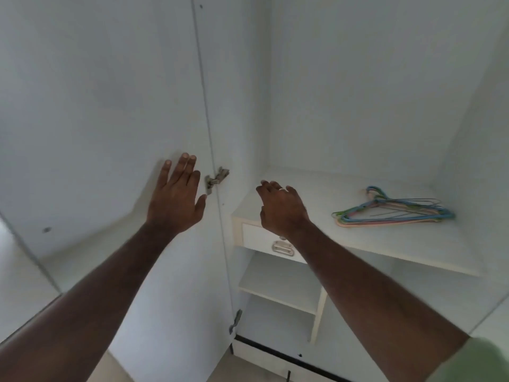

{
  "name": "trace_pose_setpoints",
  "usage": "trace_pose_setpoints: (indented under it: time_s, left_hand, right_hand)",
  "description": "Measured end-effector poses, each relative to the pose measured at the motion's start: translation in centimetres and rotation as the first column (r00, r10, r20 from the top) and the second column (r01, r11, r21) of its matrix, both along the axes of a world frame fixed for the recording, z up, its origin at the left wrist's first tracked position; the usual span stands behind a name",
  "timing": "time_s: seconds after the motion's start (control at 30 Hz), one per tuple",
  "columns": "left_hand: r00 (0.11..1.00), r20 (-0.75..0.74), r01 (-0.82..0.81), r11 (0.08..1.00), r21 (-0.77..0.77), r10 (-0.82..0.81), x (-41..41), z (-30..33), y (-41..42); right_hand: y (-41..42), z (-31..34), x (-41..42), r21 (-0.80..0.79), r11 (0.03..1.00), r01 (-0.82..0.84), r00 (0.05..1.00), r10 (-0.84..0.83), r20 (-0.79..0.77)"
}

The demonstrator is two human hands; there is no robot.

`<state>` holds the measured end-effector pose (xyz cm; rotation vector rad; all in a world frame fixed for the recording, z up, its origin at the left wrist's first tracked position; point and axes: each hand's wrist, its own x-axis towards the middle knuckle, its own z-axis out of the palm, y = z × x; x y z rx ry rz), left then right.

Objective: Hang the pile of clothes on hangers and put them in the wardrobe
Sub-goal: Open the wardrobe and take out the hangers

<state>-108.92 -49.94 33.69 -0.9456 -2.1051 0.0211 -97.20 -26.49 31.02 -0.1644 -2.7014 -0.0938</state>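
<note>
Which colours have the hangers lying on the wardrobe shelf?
Mostly blue, with green, pink and peach ones in the hangers stack; seen in the head view.

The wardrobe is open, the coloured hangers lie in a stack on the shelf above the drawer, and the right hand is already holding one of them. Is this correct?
Not quite. The head view shows the right hand holding nothing: it hovers over the left end of the shelf, apart from the hangers. The rest stands: the wardrobe is open and the hangers lie stacked on the shelf above the drawer.
</note>
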Motion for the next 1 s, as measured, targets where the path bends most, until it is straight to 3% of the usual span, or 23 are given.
trace_pose_setpoints:
  time_s: [0.23,0.37,0.5,0.73,1.0]
  left_hand:
    - [0.924,0.283,0.270,0.963,-0.007,-0.258,1.5,-0.6,16.9]
    - [0.828,0.463,0.340,0.940,0.034,-0.317,3.4,-1.3,25.9]
    - [0.736,0.560,0.426,0.903,0.054,-0.381,5.0,-2.7,33.9]
    - [0.643,0.697,0.390,0.919,0.060,-0.319,5.4,-4.0,44.8]
    - [0.573,0.773,0.392,0.919,0.033,-0.272,2.4,-7.0,51.4]
  right_hand:
    - [11.3,-1.9,1.5,-0.002,0.989,0.151,0.988,-0.151,0.008]
    - [18.5,-3.5,2.7,-0.017,0.973,0.231,0.973,-0.232,-0.009]
    - [25.6,-4.1,5.4,0.015,0.939,0.344,0.935,-0.344,0.092]
    - [38.1,-5.0,9.3,-0.017,0.842,0.539,0.837,-0.533,0.125]
    - [47.6,-7.3,8.6,-0.008,0.781,0.624,0.738,-0.586,0.336]
